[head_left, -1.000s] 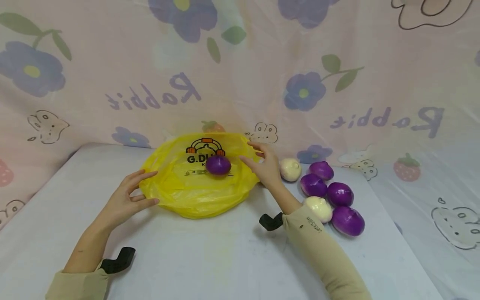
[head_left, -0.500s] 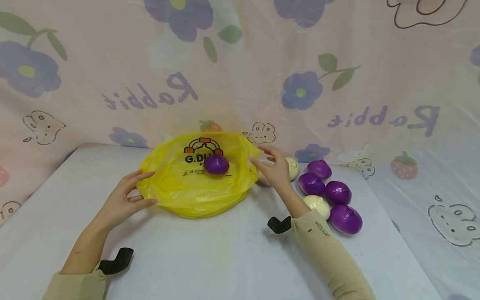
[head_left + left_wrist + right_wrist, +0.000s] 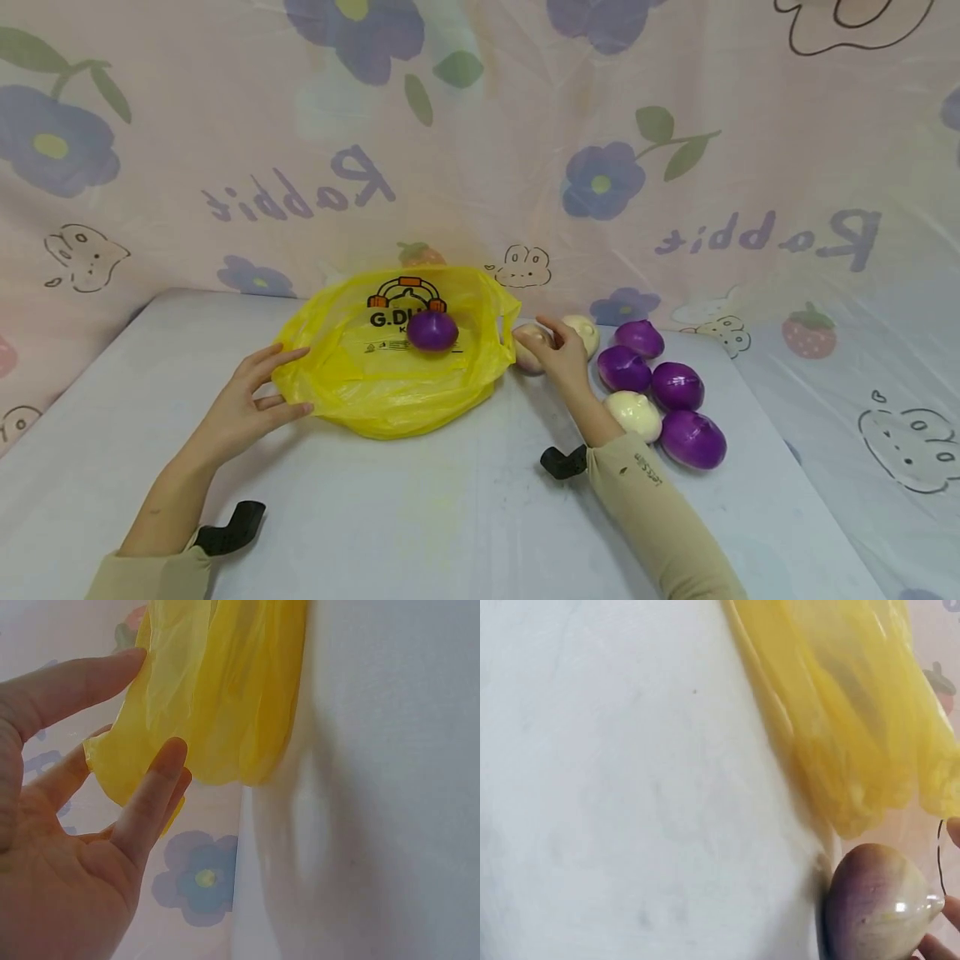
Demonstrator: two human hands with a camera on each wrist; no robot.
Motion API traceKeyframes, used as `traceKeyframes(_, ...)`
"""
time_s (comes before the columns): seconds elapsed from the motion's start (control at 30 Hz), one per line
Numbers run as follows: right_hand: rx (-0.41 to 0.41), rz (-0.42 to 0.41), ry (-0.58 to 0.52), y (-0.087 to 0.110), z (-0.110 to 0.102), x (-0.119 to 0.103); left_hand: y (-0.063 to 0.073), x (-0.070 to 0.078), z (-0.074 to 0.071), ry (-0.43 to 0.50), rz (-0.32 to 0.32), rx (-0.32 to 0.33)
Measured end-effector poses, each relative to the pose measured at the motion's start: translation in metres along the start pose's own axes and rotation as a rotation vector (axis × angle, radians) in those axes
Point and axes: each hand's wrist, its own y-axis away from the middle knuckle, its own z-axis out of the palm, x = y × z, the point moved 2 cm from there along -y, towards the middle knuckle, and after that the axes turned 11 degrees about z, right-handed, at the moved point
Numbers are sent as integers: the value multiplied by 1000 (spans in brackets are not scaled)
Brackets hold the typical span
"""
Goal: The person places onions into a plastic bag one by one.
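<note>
The left hand (image 3: 243, 400) lies at the near-left edge of the yellow plastic bag (image 3: 390, 367) on the counter (image 3: 420, 508), fingers straight and spread; the left wrist view shows the fingertips (image 3: 169, 754) against the bag's thin yellow film, nothing pinched. The bag sits open and crumpled, with a black and orange logo printed on its far wall, and one purple onion (image 3: 432, 330) rests inside it, near the back.

The right hand (image 3: 561, 354) is just right of the bag, its fingers curved about a pale onion (image 3: 529, 346) with a faint purple blush — the right wrist view shows that onion (image 3: 877, 900) sitting on the counter just beside the bag's edge, with fingertips at its far side. The grip looks like a light clasp around the onion; how firmly it presses I cannot tell.

Further right lies a loose cluster: a white onion (image 3: 584, 332) just behind the right hand, four more purple onions (image 3: 675, 385) in a curving row, and another white onion (image 3: 634, 415) close to the right forearm. Both arms wear beige sleeves (image 3: 660, 517), each with a black strap at the wrist. A pink cloth (image 3: 675, 167) printed with purple flowers and rabbits hangs behind the counter.
</note>
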Motion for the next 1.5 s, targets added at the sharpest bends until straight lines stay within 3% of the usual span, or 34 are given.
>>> traceKeyframes(0.17,18,-5,24,0,1,4,0,1,0,2,7,4)
traceKeyframes(0.47,-33,62,130,-3,1,12,1,3,1,5,19,8)
traceKeyframes(0.77,-47,61,139,-1,0,10,3,2,2,-5,11,14)
traceKeyframes(1.17,23,58,112,3,-19,-41,3,3,1,-31,-10,3)
traceKeyframes(1.5,3,-49,-1,6,-12,-80,1,4,2,-29,-12,12)
